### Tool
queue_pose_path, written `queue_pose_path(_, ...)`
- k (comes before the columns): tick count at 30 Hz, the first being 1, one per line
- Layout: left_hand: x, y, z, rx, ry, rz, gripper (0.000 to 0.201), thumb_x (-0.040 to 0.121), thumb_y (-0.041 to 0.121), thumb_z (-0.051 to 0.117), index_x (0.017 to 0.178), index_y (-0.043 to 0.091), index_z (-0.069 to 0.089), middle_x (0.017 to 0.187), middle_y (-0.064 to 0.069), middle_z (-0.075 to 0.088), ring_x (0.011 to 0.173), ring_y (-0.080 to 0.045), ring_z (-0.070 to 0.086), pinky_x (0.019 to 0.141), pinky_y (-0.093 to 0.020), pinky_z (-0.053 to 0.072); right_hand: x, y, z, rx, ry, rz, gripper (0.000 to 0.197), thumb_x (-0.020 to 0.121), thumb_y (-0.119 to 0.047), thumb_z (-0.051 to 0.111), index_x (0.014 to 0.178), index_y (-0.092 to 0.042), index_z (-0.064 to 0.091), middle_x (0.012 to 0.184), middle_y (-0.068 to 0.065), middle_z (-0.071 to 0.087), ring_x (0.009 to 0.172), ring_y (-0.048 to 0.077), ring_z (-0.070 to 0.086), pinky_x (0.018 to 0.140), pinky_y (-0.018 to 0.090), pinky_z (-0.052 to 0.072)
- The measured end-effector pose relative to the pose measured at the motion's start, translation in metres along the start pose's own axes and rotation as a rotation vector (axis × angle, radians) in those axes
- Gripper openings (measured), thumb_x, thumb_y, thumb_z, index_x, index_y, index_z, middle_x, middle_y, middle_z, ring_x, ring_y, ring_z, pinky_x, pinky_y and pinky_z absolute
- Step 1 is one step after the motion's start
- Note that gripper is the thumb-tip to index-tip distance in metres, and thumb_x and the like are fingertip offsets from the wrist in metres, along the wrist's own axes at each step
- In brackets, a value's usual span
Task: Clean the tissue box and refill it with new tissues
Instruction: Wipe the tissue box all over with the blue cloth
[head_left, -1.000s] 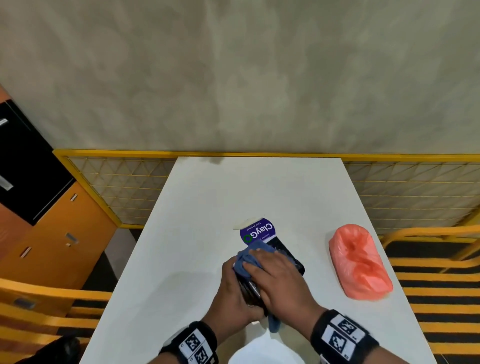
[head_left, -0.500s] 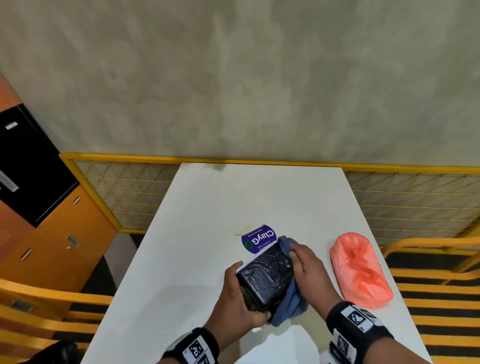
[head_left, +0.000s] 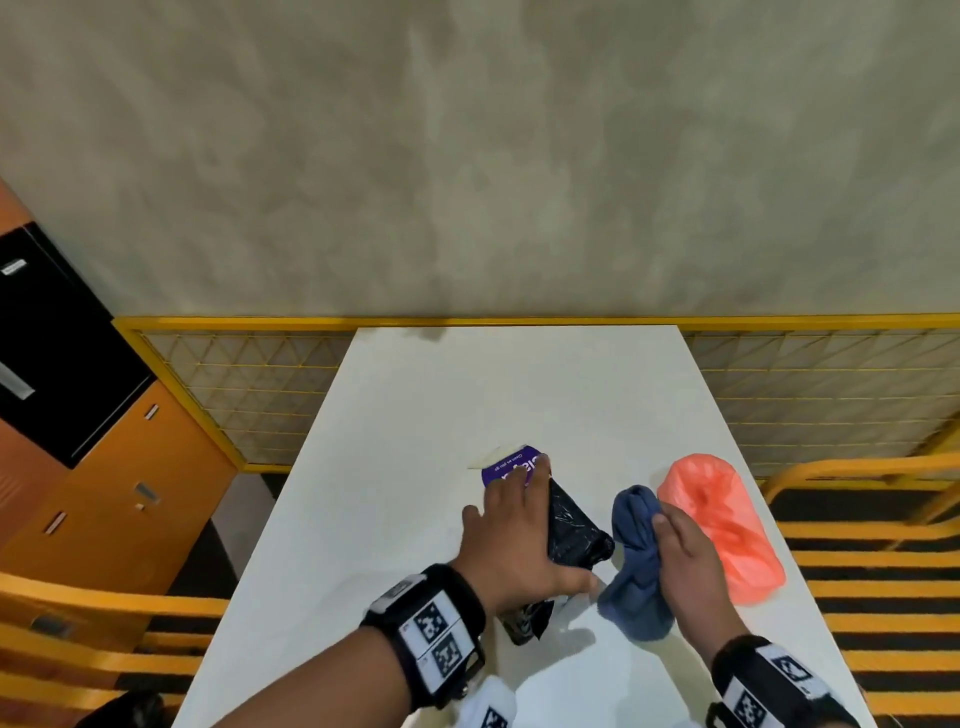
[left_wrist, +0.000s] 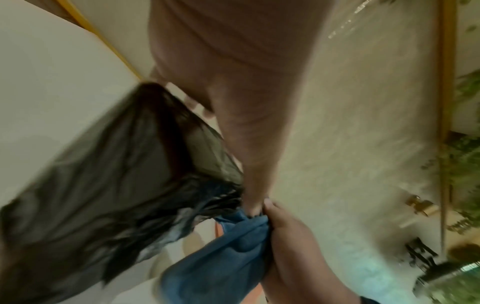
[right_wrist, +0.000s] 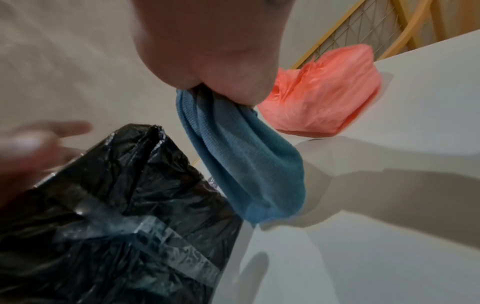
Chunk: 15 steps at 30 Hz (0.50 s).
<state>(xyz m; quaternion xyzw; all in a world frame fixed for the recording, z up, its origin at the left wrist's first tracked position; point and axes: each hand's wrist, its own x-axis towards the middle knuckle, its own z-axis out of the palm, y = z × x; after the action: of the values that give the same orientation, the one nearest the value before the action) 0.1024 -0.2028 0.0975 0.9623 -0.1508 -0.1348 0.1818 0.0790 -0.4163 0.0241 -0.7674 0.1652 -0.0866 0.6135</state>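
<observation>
Left hand (head_left: 511, 540) flat on black crinkly plastic-wrapped tissue box (head_left: 571, 525), fingers straight (light, slippery: hold by sides); right hand (head_left: 685, 566) squeezes soft blue cloth (head_left: 636, 566)

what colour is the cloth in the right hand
Blue. The cloth bunched in the right hand shows best in the right wrist view.

A mottled grey-beige wall (head_left: 467, 156) rises behind the white worktop (head_left: 519, 395). A yellow mesh fence (head_left: 249, 384) runs along its far edge. An orange and black cabinet (head_left: 78, 415) stands left; yellow rails (head_left: 857, 545) flank the near sides.
</observation>
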Motion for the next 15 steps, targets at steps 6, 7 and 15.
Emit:
queue_pose_path(6, 0.015, 0.002, -0.001, 0.043, -0.103, -0.125, 0.119, 0.073, 0.054, 0.073, 0.161, 0.03, -0.003, 0.155, -0.01, 0.027, 0.137, -0.038, 0.036, 0.105, -0.052, 0.04, -0.008, -0.016, -0.011, 0.036, 0.015, -0.052, 0.024, 0.103, -0.017, 0.043, 0.116, -0.019, 0.063, 0.109, -0.003, 0.068, 0.105, 0.018, 0.062, 0.094, 0.04, 0.049)
queue_pose_path(7, 0.017, -0.005, -0.004, -0.04, -0.1, -0.162, 0.12, 0.07, 0.054, 0.073, 0.161, 0.032, -0.002, 0.155, -0.009, 0.028, 0.138, -0.036, 0.037, 0.107, -0.051, 0.04, -0.007, -0.016, -0.014, 0.038, 0.028, -0.06, 0.025, 0.103, -0.017, 0.043, 0.118, -0.018, 0.063, 0.11, -0.001, 0.068, 0.105, 0.019, 0.062, 0.095, 0.042, 0.049)
queue_pose_path(15, -0.003, -0.069, -0.002, -1.059, -0.086, -0.342, 0.106, 0.071, 0.038, 0.08, 0.155, 0.035, 0.016, 0.132, 0.0, 0.054, 0.114, -0.022, 0.067, 0.08, -0.031, 0.061, -0.002, -0.029, -0.024, 0.1, 0.132, -0.122, 0.025, 0.103, -0.02, 0.043, 0.121, -0.02, 0.061, 0.117, 0.0, 0.066, 0.111, 0.021, 0.061, 0.101, 0.051, 0.046)
